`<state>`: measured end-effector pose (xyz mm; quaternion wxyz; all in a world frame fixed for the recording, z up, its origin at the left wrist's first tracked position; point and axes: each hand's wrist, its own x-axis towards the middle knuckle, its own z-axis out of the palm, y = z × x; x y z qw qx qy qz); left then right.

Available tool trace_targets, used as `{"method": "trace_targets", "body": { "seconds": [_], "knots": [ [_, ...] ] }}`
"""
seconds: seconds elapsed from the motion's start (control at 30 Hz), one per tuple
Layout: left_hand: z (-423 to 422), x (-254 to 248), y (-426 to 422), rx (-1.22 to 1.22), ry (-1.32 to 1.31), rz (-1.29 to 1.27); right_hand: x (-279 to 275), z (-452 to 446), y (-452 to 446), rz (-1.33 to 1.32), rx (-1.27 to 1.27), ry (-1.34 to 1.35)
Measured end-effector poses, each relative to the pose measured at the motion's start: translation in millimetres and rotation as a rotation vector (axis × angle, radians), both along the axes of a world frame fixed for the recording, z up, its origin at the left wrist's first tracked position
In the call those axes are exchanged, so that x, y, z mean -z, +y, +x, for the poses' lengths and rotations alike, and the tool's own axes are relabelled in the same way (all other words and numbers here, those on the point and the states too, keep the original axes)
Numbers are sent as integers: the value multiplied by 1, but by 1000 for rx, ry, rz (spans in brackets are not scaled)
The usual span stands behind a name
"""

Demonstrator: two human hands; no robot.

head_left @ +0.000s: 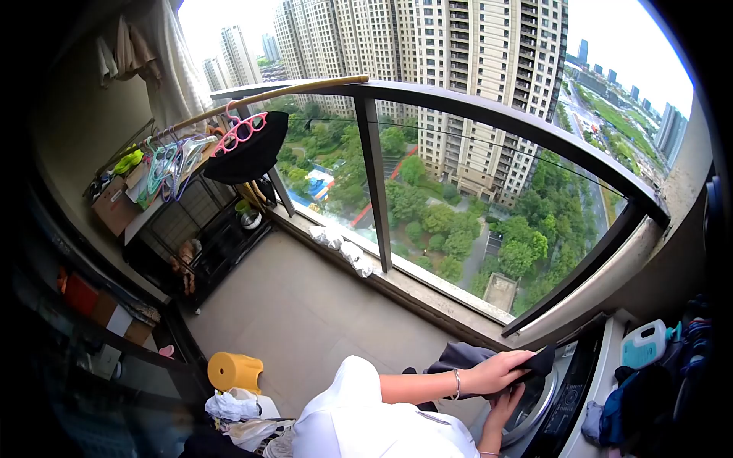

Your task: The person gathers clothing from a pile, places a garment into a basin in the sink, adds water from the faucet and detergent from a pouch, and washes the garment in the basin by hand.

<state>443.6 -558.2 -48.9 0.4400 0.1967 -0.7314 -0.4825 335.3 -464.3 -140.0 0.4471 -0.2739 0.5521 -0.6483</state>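
Observation:
A dark garment (460, 357) is bunched up between my two hands, in front of the washing machine (571, 397). My left hand (495, 374), with a silver bracelet at the wrist, is closed on its upper part; a black fold sticks out past the fingers. Just below, my right hand (502, 411) grips the same cloth from underneath, its fingers partly hidden by it. Behind the hands the machine's round door rim (544, 408) shows beside a black control panel. The garment's kind is hard to make out.
On the machine top stand a detergent jug (644, 345) and dark clothes (645, 401). A yellow stool (233, 372) is on the floor, near bagged items. Hangers (164, 169) and a black garment (248, 156) hang from a pole. Glass railing (374, 175) borders the balcony.

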Motion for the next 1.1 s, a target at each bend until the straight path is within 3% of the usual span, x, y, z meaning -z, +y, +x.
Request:
{"method": "trace_targets", "body": {
  "seconds": [0.03,0.13,0.2,0.33,0.4,0.5,0.57,0.63,0.8,0.87,0.97,1.03,1.1],
  "knots": [
    [0,-1,0,-12,1,6,-5,-7,2,-1,3,-1],
    [-1,2,-5,-42,20,35,-3,-27,5,154,-308,31],
    [1,1,-6,-63,41,25,8,-29,7,0,-275,359],
    [6,-8,-9,-59,75,71,0,-20,8,-125,-80,473],
    [7,-7,-12,-112,96,91,-4,-29,11,-151,-274,299],
    [5,1,-14,-143,92,87,-6,-35,9,-111,-428,322],
    [4,0,-14,-161,107,62,-9,-30,12,-55,-399,323],
    [5,-2,-15,-180,112,80,-14,-28,14,-23,-399,619],
    [12,-4,-22,-90,175,88,-9,-32,19,54,-389,412],
    [12,-5,-25,-93,182,57,4,-45,18,279,-702,468],
    [10,-7,-30,-88,189,57,6,-38,18,274,-838,533],
    [6,-16,-30,-126,358,198,32,-37,20,210,-856,494],
    [4,-21,-32,-125,393,210,42,-36,19,397,-908,398]
  ]
}}
